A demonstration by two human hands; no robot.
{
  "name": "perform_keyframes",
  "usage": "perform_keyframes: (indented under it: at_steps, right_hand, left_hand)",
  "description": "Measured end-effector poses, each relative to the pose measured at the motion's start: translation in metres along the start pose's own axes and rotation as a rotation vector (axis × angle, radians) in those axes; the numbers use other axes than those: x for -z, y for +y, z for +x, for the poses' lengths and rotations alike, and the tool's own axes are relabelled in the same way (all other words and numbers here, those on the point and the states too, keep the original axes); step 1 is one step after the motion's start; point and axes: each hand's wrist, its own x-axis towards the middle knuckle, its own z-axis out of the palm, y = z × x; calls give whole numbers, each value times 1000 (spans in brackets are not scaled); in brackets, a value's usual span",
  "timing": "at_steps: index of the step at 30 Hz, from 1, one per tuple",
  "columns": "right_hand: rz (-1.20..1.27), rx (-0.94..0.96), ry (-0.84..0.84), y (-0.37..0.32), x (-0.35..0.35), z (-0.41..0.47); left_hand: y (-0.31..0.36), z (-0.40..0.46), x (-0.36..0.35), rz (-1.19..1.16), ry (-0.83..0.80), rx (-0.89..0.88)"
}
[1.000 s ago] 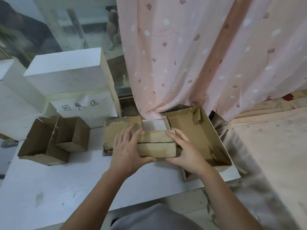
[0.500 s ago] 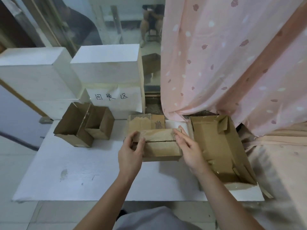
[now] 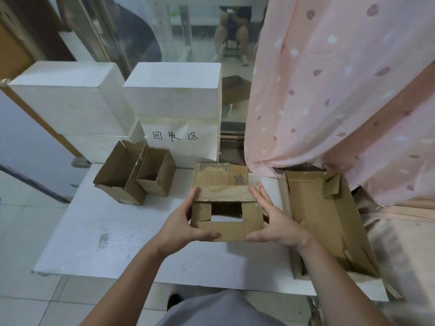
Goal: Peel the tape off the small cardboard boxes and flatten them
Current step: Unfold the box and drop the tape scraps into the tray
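A small brown cardboard box (image 3: 229,228) is held just above the white board, opened out so I see the white surface through it. My left hand (image 3: 182,225) grips its left side, thumb under the near edge. My right hand (image 3: 276,223) grips its right side the same way. Behind the box lies a flattened piece of cardboard (image 3: 221,174). Two small open boxes (image 3: 135,175) stand together at the left rear of the board.
A long open cardboard tray (image 3: 329,222) lies to the right. White foam blocks (image 3: 174,90) stand behind, one with a handwritten paper label (image 3: 175,136). A pink spotted curtain (image 3: 341,90) hangs at the right. The white board (image 3: 98,236) rests over a tiled floor.
The box has been lifted and turned toward me, so its open inside now faces up. The camera has pulled back and shifted left.
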Motion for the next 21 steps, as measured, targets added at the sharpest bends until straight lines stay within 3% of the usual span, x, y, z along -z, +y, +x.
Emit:
perform_keyframes:
  at_steps: [9,21]
  right_hand:
    - [-94,20,181,-14,-19,18]
    - [167,195,285,-28,-54,32]
  left_hand:
    - [4,9,19,270,174,-117]
    - [4,2,58,178,172,-207]
